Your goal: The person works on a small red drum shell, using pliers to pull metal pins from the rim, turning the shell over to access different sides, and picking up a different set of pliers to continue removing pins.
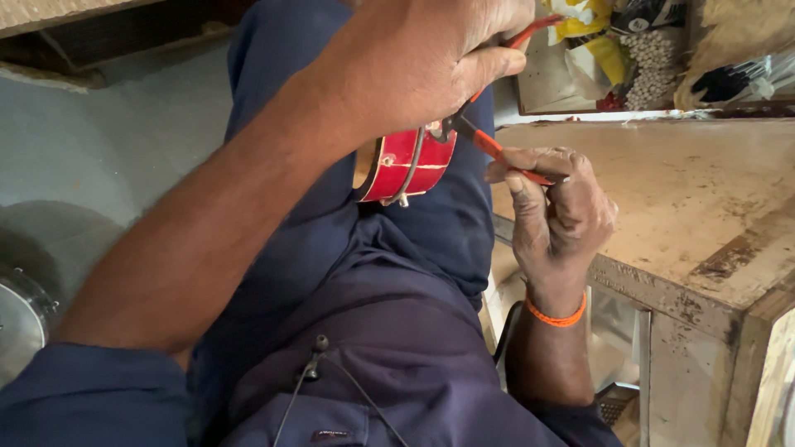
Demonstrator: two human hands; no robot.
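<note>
My left hand (431,58) reaches in from the lower left and is closed over a red round drum-like shell (410,165) with a metal hoop around it, held above my lap. My right hand (559,211), with an orange band at the wrist, grips one orange handle of a pair of pliers (489,147). The plier jaws meet the shell's rim just under my left hand. The other orange handle sticks up past my left fingers. Much of the shell is hidden by my left hand and forearm.
A worn wooden workbench (704,207) stands at the right, close to my right hand. A box of cluttered supplies and bags (629,50) sits behind it. Part of a round metal object (21,323) shows at the left edge, on a grey floor (108,141).
</note>
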